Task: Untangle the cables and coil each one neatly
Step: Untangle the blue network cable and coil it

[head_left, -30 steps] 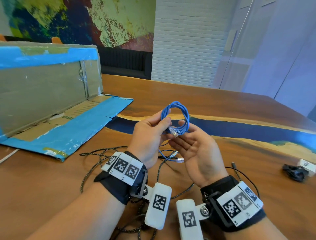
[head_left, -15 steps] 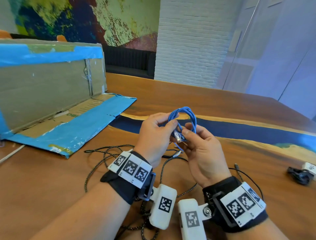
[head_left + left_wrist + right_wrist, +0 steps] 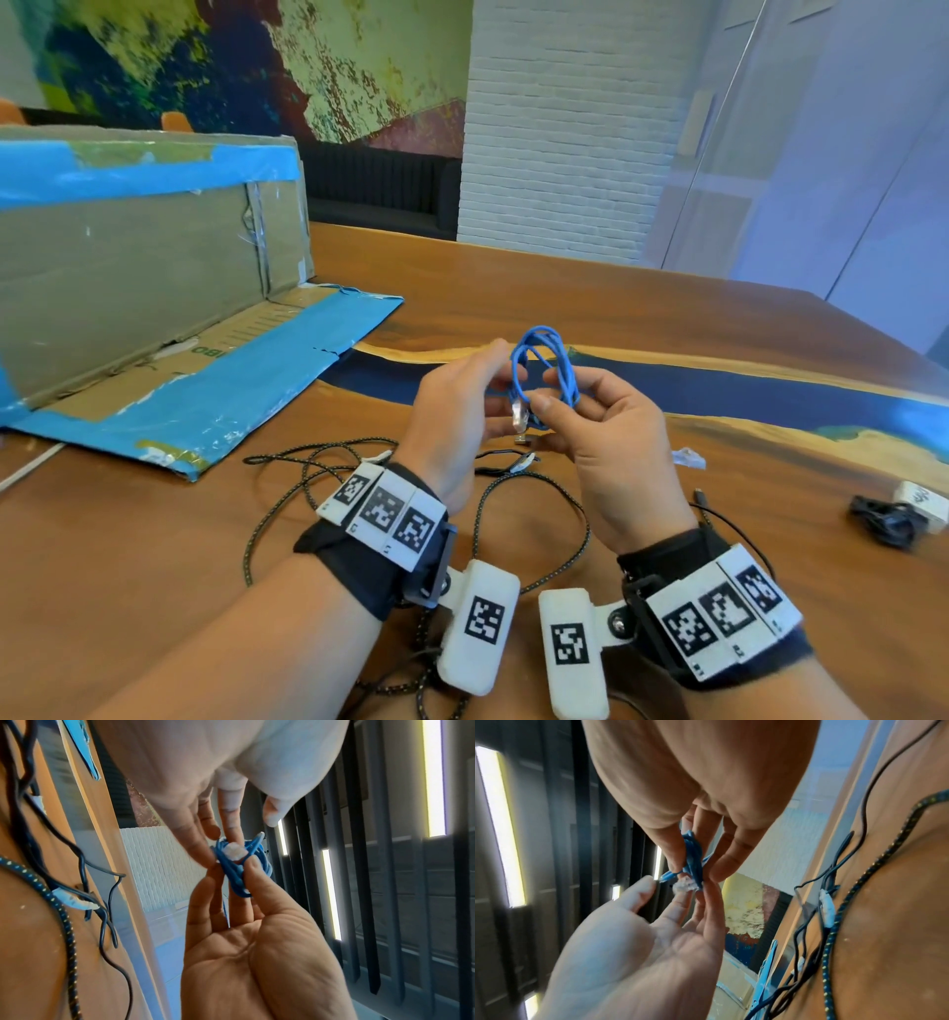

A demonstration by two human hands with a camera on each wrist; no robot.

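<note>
A thin blue cable [image 3: 544,367], wound into a small coil, is held above the table between both hands. My left hand [image 3: 500,385] pinches the coil's left side between thumb and fingers [image 3: 253,866]. My right hand [image 3: 552,393] pinches the cable at its clear plug [image 3: 518,417], fingertips on the plug [image 3: 685,885]. Below the hands, a black braided cable [image 3: 287,509] with gold flecks and a thin black cable [image 3: 503,455] lie loose and crossed on the wooden table [image 3: 667,329].
An opened cardboard box [image 3: 154,308] with blue tape stands at the left. A bundled black cable [image 3: 883,519] with a white adapter [image 3: 922,501] lies at the far right. A small clear piece [image 3: 688,457] lies right of my right hand.
Both hands have come lower and closer to me. The round coil is squeezed narrower, and my right fingers have closed on the plug end.
</note>
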